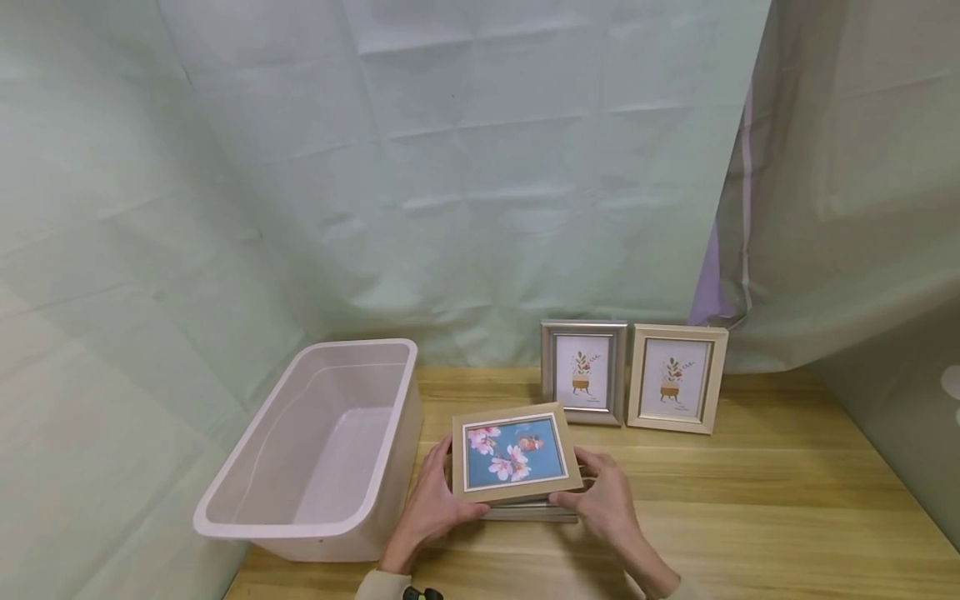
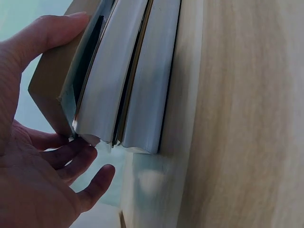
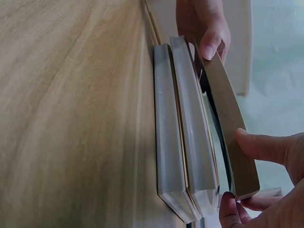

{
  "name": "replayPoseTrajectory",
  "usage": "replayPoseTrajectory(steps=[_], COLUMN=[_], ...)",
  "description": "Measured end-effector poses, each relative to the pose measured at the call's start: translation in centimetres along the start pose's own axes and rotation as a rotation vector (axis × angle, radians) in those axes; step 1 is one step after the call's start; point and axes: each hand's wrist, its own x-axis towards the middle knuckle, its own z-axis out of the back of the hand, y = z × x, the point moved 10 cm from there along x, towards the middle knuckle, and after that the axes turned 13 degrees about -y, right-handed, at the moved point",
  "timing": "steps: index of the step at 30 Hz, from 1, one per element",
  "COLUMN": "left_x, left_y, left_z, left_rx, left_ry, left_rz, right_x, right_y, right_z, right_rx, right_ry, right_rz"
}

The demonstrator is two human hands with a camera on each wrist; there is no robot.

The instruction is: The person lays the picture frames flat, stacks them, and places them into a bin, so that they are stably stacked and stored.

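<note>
A tan picture frame (image 1: 572, 472) with a pink blossom photo on blue lies tilted over a stack of silver picture frames (image 1: 531, 511). My left hand (image 1: 437, 500) grips its left side, thumb on the near edge and fingers at the far side. On the opposite end, my right hand (image 1: 602, 498) pinches the tan frame between thumb and fingers. In the right wrist view a wedge of space shows between the tan frame (image 3: 232, 128) and the silver frames (image 3: 190, 118) below it. Two silver frames (image 2: 147, 85) lie flat on each other in the left wrist view.
A deep white plastic bin (image 1: 397, 467) stands left of the stack. Behind to the right, a grey picture frame (image 1: 547, 367) and a cream picture frame (image 1: 717, 379) stand upright with plant prints. A pale green curtain (image 1: 465, 208) hangs behind the wooden table (image 1: 787, 500).
</note>
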Motion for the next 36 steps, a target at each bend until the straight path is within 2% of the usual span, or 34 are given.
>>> replayPoseTrajectory(steps=[15, 36], left_x=[0.2, 0.2], left_y=[0.0, -0.5], left_z=[-0.1, -0.2], left_rx=[0.000, 0.062], left_ry=[0.012, 0.009], left_rz=[0.005, 0.003], right_x=[0.1, 0.1], right_y=[-0.6, -1.1], right_z=[-0.2, -0.6], right_rx=[-0.031, -0.026], right_ry=[-0.002, 0.024], right_rz=[0.010, -0.018])
